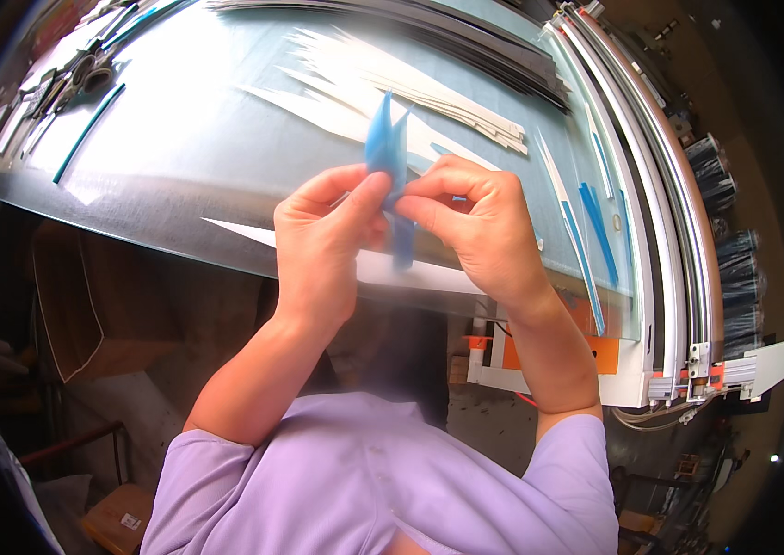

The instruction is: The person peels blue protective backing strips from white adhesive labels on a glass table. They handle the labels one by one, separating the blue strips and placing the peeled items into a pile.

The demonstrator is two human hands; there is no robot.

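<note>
My left hand (322,245) is closed, its thumb and fingers pinching a blue pointed strip of thin, film-like material (379,139), blurred by motion. The strip stands up in two pointed tips above my fingers, and a lighter blue tail hangs below them. On the strip's right side, my right hand (484,217) has its thumb and forefinger pressed together at the same spot. Below both hands, a long white strip with a pointed left end (244,231) lies along the near edge of the glass-topped table (160,217).
Farther back lie fanned white pointed strips (392,79) and a stack of dark strips (493,51). Blue strips (600,231) rest at the right, beside a metal rail (665,203). Tools (86,69) crowd the far left. An open cardboard box (68,296) stands below the table.
</note>
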